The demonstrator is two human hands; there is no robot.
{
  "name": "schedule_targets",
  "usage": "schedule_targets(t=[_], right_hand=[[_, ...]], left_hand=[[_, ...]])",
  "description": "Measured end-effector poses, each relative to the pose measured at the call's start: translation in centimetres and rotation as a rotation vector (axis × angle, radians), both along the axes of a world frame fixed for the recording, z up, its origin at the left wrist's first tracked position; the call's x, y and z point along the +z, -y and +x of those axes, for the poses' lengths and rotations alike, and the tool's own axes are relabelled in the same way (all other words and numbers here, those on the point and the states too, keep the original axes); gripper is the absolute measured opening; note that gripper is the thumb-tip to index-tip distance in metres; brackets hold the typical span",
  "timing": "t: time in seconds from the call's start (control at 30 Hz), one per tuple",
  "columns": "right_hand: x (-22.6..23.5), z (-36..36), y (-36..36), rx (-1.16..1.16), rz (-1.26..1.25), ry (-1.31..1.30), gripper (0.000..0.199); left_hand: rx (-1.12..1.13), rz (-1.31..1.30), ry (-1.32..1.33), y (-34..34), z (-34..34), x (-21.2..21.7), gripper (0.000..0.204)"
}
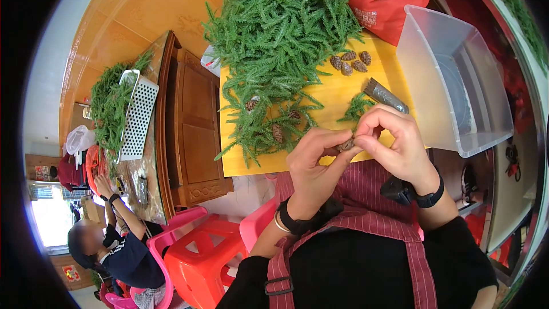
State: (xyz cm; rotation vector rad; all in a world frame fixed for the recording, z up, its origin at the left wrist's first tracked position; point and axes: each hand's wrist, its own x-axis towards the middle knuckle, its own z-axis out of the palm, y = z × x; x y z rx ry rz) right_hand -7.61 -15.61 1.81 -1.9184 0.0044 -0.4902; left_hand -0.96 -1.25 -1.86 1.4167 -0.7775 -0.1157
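Note:
Just above my lap, at the table's near edge, a small brown pine cone (345, 145) is pinched between the thumb and fingers of my left hand (313, 161). My right hand (397, 140) is closed at the cone's upper end, thumb against forefinger; whatever thin thing it grips there is too small to make out. A short green sprig (357, 106) and a dark grey, wrapped bundle of thin strands (386, 96) lie just beyond my fingers. Left of them is an artificial pine garland (263, 131) with several cones among its needles.
A big heap of green artificial branches (280, 23) covers the yellow table's (246, 166) far side. Several loose pine cones (347, 68) lie near a red bag (389, 0). A clear plastic bin (423, 80) stands right. At left, a person (128, 252) works beside a white perforated basket (139, 117).

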Motion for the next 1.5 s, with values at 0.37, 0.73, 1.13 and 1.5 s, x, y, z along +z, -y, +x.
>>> schedule_targets(t=[0.37, 0.73, 1.13, 1.5], right_hand=[[0.2, 0.1, 0.5, 0.067, 0.027, -0.140, 0.010], [-0.3, 0.0, 0.9, 0.079, -0.009, -0.093, 0.010], [0.6, -0.2, 1.3, 0.177, 0.032, -0.176, 0.010], [-0.1, -0.3, 1.1, 0.101, 0.063, -0.205, 0.012]], left_hand=[[0.019, 0.113, 0.196, 0.0, 0.4, 0.8, 0.033], [-0.490, 0.065, -0.736, -1.2, 2.0, 0.5, 0.027], [-0.401, -0.040, -0.776, -0.9, 1.5, 0.9, 0.018], [-0.128, -0.088, -0.082, 0.0, 0.7, 0.1, 0.026]])
